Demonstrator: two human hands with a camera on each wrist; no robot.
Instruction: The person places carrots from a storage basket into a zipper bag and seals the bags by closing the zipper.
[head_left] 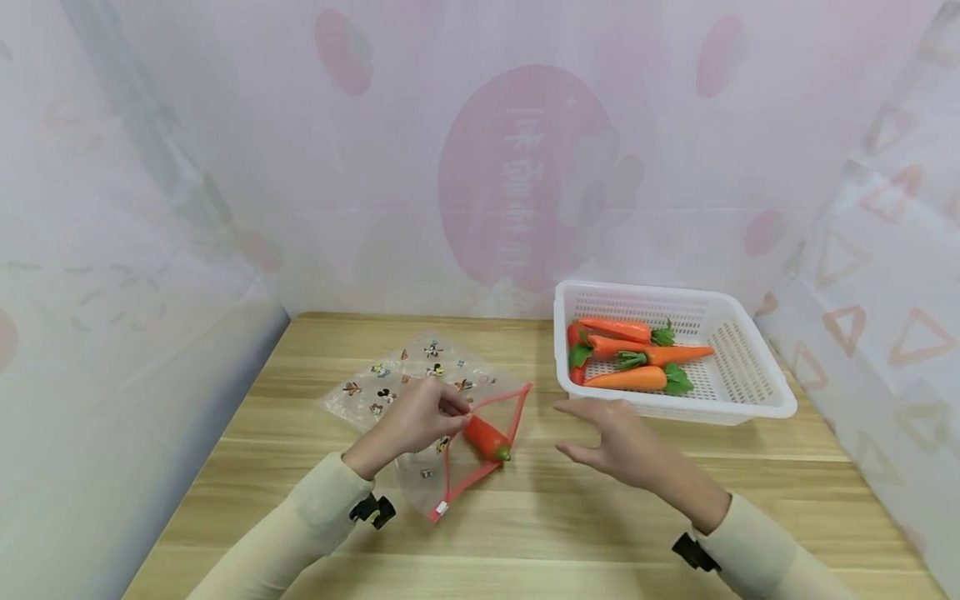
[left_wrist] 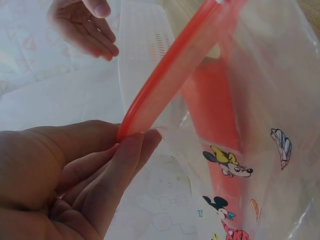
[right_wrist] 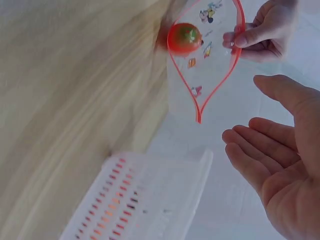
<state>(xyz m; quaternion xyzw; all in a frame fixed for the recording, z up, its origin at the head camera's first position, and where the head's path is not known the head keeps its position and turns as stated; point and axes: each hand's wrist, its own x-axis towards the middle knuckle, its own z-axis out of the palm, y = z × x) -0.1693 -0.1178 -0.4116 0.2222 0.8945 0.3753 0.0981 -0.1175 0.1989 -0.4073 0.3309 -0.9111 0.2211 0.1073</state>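
A clear zip bag (head_left: 408, 375) with cartoon prints and a red zip edge lies on the table, its mouth spread wide towards the right. My left hand (head_left: 420, 417) pinches the upper rim of that mouth between thumb and fingers. Inside the opening lies a red, carrot-shaped vegetable (head_left: 486, 438), its green stem end (right_wrist: 189, 34) facing out; the bag film partly covers the rest. My right hand (head_left: 626, 442) hovers to the right of the bag, thumb and fingers apart, holding nothing. It is in front of the white basket and apart from it.
The white perforated basket (head_left: 768, 408) stands at the back right, holding several orange carrots (head_left: 626, 379) with green leaves and something red at its left end. A white slider (head_left: 442, 507) sits near the bag's front corner. Printed curtains (head_left: 375, 208) surround the wooden table (head_left: 525, 533).
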